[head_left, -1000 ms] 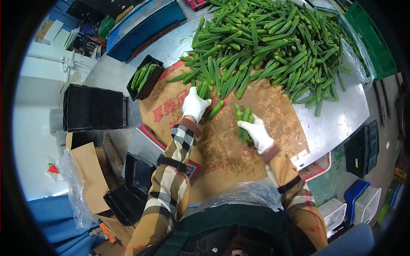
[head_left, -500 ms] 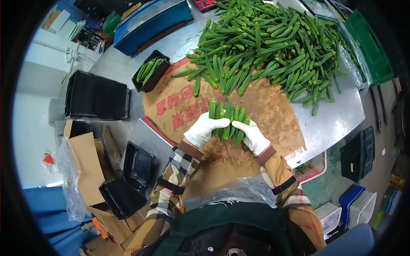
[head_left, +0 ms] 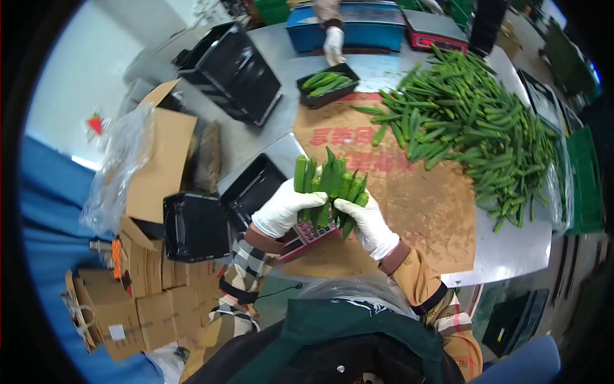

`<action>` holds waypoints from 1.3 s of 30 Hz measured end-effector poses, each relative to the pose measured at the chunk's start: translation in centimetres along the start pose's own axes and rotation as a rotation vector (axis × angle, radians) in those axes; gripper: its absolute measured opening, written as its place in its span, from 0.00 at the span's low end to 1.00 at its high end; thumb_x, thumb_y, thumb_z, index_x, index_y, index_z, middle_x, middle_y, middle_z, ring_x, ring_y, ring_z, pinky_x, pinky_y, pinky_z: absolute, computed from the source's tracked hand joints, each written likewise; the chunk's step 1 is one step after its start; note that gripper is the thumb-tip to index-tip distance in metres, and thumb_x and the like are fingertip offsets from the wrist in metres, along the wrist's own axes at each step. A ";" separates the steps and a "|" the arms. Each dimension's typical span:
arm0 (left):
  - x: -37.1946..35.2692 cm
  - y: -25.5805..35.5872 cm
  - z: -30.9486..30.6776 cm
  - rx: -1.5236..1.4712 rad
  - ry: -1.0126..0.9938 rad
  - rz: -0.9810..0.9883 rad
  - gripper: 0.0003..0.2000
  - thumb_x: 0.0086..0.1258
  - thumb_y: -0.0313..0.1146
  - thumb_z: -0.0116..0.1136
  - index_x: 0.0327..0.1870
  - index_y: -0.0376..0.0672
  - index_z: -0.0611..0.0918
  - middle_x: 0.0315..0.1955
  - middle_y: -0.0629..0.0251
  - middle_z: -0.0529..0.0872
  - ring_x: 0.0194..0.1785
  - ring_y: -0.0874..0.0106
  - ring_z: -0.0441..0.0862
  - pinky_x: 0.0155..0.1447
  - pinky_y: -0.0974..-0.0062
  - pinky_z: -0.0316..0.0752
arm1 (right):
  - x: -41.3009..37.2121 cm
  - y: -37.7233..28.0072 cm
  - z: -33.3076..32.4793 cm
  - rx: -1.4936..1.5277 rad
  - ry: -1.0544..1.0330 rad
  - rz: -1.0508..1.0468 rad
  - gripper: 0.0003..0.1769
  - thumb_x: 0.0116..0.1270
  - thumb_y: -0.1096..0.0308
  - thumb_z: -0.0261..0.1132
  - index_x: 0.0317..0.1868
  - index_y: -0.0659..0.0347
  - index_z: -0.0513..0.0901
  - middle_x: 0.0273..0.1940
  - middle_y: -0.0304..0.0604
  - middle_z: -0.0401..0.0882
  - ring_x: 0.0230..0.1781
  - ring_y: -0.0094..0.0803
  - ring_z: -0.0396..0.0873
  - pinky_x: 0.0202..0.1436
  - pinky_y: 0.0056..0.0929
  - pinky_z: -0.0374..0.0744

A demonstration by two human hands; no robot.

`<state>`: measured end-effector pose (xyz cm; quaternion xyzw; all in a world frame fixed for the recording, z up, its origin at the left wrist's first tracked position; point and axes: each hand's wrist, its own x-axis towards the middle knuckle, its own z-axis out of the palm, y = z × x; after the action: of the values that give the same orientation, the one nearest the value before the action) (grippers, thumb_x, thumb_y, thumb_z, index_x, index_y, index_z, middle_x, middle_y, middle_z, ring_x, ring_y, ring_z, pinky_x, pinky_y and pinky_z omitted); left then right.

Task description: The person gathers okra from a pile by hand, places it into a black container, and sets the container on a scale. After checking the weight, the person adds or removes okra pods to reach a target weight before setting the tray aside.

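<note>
Both of my hands wear white gloves and hold one bunch of green okra between them. My left hand is closed round the left side of the bunch, thumb across the pods. On the right side, my right hand grips the pods with its thumb in front. An empty black tray rests on a scale just beyond and left of my left hand. A large okra pile lies at the right on the metal table, partly over the brown cardboard sheet.
A co-worker's gloved hand touches a black tray of okra at the top. Stacked black trays stand at the upper left, another black tray at the left. A red scale is at the back.
The view has turned left, and my hands with the okra now appear before the scale and empty tray. A co-worker's hand has come to the filled tray.
</note>
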<state>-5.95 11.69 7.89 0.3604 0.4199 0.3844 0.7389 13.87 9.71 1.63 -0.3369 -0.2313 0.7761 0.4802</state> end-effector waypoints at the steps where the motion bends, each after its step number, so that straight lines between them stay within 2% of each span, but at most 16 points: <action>1: -1.4 1.0 -1.0 -0.005 0.029 -0.008 0.20 0.67 0.26 0.70 0.59 0.35 0.82 0.50 0.66 0.87 0.52 0.76 0.84 0.60 0.73 0.78 | 0.6 0.9 1.6 -0.012 -0.024 0.006 0.26 0.68 0.79 0.70 0.66 0.61 0.76 0.56 0.38 0.84 0.53 0.26 0.82 0.61 0.29 0.80; 6: -5.7 5.5 -7.0 0.276 0.118 0.045 0.18 0.67 0.29 0.70 0.58 0.36 0.84 0.48 0.68 0.89 0.50 0.77 0.83 0.58 0.75 0.77 | 3.5 4.6 9.9 0.062 -0.083 0.132 0.21 0.72 0.75 0.69 0.63 0.63 0.78 0.54 0.40 0.84 0.53 0.28 0.82 0.61 0.30 0.81; 7: -6.2 6.7 -7.7 0.343 0.119 0.050 0.19 0.68 0.30 0.69 0.58 0.35 0.84 0.48 0.68 0.89 0.50 0.77 0.83 0.59 0.75 0.77 | 4.6 5.7 10.8 0.075 -0.167 0.115 0.30 0.73 0.68 0.71 0.71 0.64 0.71 0.60 0.43 0.80 0.57 0.30 0.80 0.61 0.31 0.81; 9: -5.8 7.2 -10.1 0.532 0.099 0.075 0.24 0.72 0.35 0.67 0.66 0.36 0.78 0.55 0.67 0.85 0.55 0.77 0.80 0.62 0.73 0.76 | 6.0 6.0 13.0 0.038 -0.150 0.230 0.20 0.78 0.59 0.66 0.65 0.54 0.76 0.54 0.36 0.82 0.51 0.27 0.82 0.52 0.32 0.83; 10: -5.4 7.3 -11.1 0.596 0.135 0.046 0.25 0.72 0.36 0.67 0.67 0.35 0.77 0.56 0.65 0.86 0.57 0.76 0.80 0.64 0.73 0.75 | 6.9 6.5 13.9 0.068 -0.218 0.178 0.21 0.78 0.56 0.65 0.65 0.53 0.76 0.54 0.36 0.82 0.52 0.26 0.81 0.52 0.33 0.81; 12: -5.3 6.5 -12.2 0.656 0.211 -0.015 0.29 0.74 0.41 0.67 0.71 0.33 0.75 0.62 0.56 0.84 0.64 0.70 0.79 0.70 0.71 0.71 | 7.4 6.7 13.3 0.002 -0.072 0.424 0.28 0.76 0.50 0.67 0.69 0.52 0.71 0.65 0.41 0.74 0.67 0.36 0.72 0.69 0.51 0.73; 13: -5.3 6.0 -12.8 0.706 0.286 0.050 0.30 0.74 0.41 0.66 0.71 0.32 0.73 0.64 0.54 0.83 0.66 0.69 0.79 0.72 0.71 0.70 | 6.2 4.4 13.8 -0.004 -0.056 0.487 0.31 0.75 0.48 0.67 0.70 0.52 0.69 0.69 0.43 0.70 0.71 0.41 0.68 0.74 0.57 0.68; 14: -5.0 5.3 -13.4 0.754 0.362 0.111 0.31 0.74 0.41 0.66 0.72 0.31 0.72 0.65 0.52 0.82 0.67 0.67 0.78 0.73 0.71 0.69 | 6.2 3.6 13.3 -0.055 -0.207 0.492 0.36 0.73 0.47 0.68 0.73 0.52 0.65 0.75 0.46 0.62 0.77 0.46 0.59 0.79 0.63 0.58; 15: -4.9 4.6 -13.9 0.801 0.440 0.167 0.32 0.74 0.41 0.65 0.73 0.30 0.71 0.67 0.50 0.80 0.69 0.65 0.77 0.74 0.70 0.68 | 6.0 3.1 13.1 -0.138 -0.105 0.485 0.34 0.74 0.54 0.69 0.74 0.52 0.65 0.73 0.46 0.66 0.76 0.44 0.63 0.78 0.61 0.61; 17: -5.9 4.9 -13.8 0.563 0.530 0.203 0.32 0.74 0.39 0.64 0.74 0.29 0.70 0.69 0.47 0.79 0.72 0.62 0.76 0.76 0.69 0.66 | 3.6 0.1 14.1 -0.204 -0.180 0.360 0.34 0.75 0.60 0.67 0.76 0.58 0.64 0.71 0.47 0.71 0.70 0.43 0.71 0.76 0.52 0.68; 19: -6.5 4.5 -15.3 0.621 0.646 0.311 0.31 0.74 0.38 0.64 0.73 0.29 0.72 0.68 0.49 0.79 0.71 0.63 0.77 0.76 0.69 0.67 | -0.7 -3.2 15.5 -0.762 -0.500 -0.104 0.34 0.73 0.66 0.67 0.75 0.64 0.66 0.67 0.51 0.76 0.62 0.45 0.80 0.70 0.43 0.75; 21: -7.6 4.4 -14.9 0.462 0.706 0.399 0.26 0.75 0.34 0.65 0.70 0.31 0.76 0.66 0.54 0.82 0.69 0.69 0.78 0.72 0.71 0.71 | -5.3 -8.0 19.1 -1.669 -0.646 -0.633 0.37 0.67 0.68 0.68 0.75 0.67 0.68 0.64 0.57 0.78 0.59 0.47 0.82 0.64 0.38 0.78; 22: -8.2 4.0 -15.5 0.439 0.728 0.407 0.26 0.75 0.33 0.65 0.70 0.31 0.76 0.65 0.55 0.82 0.68 0.70 0.78 0.72 0.72 0.71 | -6.8 -9.2 20.5 -1.782 -0.653 -0.688 0.31 0.64 0.69 0.67 0.67 0.68 0.72 0.55 0.55 0.80 0.54 0.46 0.83 0.58 0.40 0.80; 29: -10.9 1.9 -15.2 0.311 0.894 0.401 0.22 0.75 0.28 0.66 0.68 0.32 0.78 0.61 0.60 0.85 0.62 0.75 0.82 0.68 0.78 0.75 | -10.6 -10.6 24.1 -2.003 -0.924 -0.831 0.29 0.64 0.70 0.66 0.66 0.67 0.74 0.50 0.55 0.81 0.50 0.47 0.83 0.53 0.41 0.80; 36: -11.2 -0.1 -15.2 0.402 0.949 0.333 0.20 0.76 0.28 0.65 0.66 0.32 0.80 0.58 0.59 0.87 0.60 0.74 0.83 0.67 0.78 0.76 | -10.8 -11.1 24.1 -2.014 -0.943 -0.828 0.28 0.64 0.71 0.66 0.66 0.67 0.75 0.46 0.54 0.82 0.46 0.49 0.83 0.49 0.42 0.81; 39: -10.7 -0.6 -16.9 0.468 0.978 0.179 0.22 0.77 0.34 0.66 0.69 0.38 0.79 0.60 0.61 0.86 0.61 0.74 0.82 0.65 0.75 0.77 | -10.5 -11.5 23.8 -1.987 -0.901 -0.829 0.28 0.64 0.72 0.65 0.65 0.66 0.75 0.44 0.54 0.82 0.44 0.49 0.84 0.47 0.43 0.81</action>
<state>-24.76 5.64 4.51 0.3288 0.7564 0.4648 0.3220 6.20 4.37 28.48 -0.1571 -0.9791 0.0866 0.0963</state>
